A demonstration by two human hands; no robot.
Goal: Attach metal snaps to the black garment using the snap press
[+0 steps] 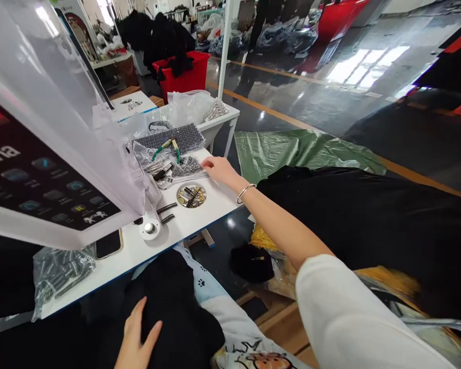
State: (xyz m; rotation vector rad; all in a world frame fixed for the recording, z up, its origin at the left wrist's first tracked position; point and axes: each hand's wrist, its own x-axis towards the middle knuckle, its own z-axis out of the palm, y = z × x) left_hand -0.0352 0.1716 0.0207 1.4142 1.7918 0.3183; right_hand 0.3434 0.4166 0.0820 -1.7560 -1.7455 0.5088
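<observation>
Spillage is being risked by any snagging of the parts bag point(188, 165) beside the right hand point(219, 170), grip unclear; the left hand point(136, 335) is being held splayed.

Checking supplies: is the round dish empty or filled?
Not empty: small gold and dark pieces lie in the round dish; how full, I cannot tell.

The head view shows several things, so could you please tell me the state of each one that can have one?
Left hand: open, thumb and finger apart
Right hand: fingers bent, any hold unclear
Black cloth in lap: draped
Touchscreen: lit, showing icons
Phone: screen dark
Green-handled pliers: handles spread
Round dish: holding small parts
Nearer red bin: heaped with black fabric
</observation>
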